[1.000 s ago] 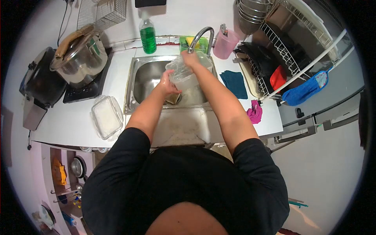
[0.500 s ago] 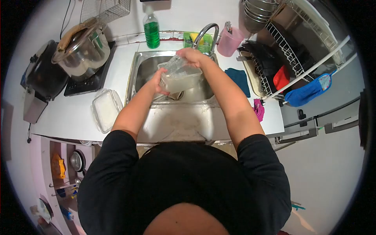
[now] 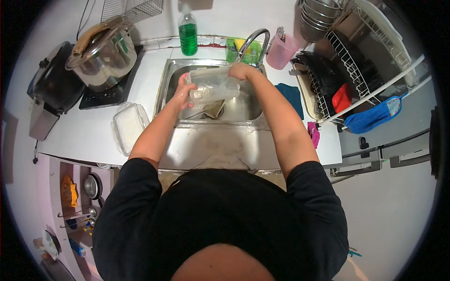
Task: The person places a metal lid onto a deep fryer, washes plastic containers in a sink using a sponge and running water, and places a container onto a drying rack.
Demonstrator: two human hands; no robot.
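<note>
A clear plastic container [image 3: 213,89] is tilted on its side over the steel sink [image 3: 248,107], with water inside or running off it. My left hand [image 3: 183,93] grips its left end, thumb across the near wall. At its upper right corner, just below the tap [image 3: 262,35], my right hand [image 3: 240,71] is curled against the rim; its fingertips are hidden. Below the container, a brownish flat piece [image 3: 214,109] lies by the drain with what look like metal utensils. A clear lid with a rimmed edge [image 3: 130,129] rests on the counter at left.
Behind the sink stand a bottle of green liquid [image 3: 188,40], a green sponge holder [image 3: 253,50] and a pink cup [image 3: 281,51]. A large pot [image 3: 105,58] sits on a cooktop at left. At right are a teal cloth [image 3: 289,97] and a dish rack [image 3: 351,70].
The container has been turned and tipped so its side faces me. My left hand has moved slightly up and left, and my right hand has shifted right along the rim.
</note>
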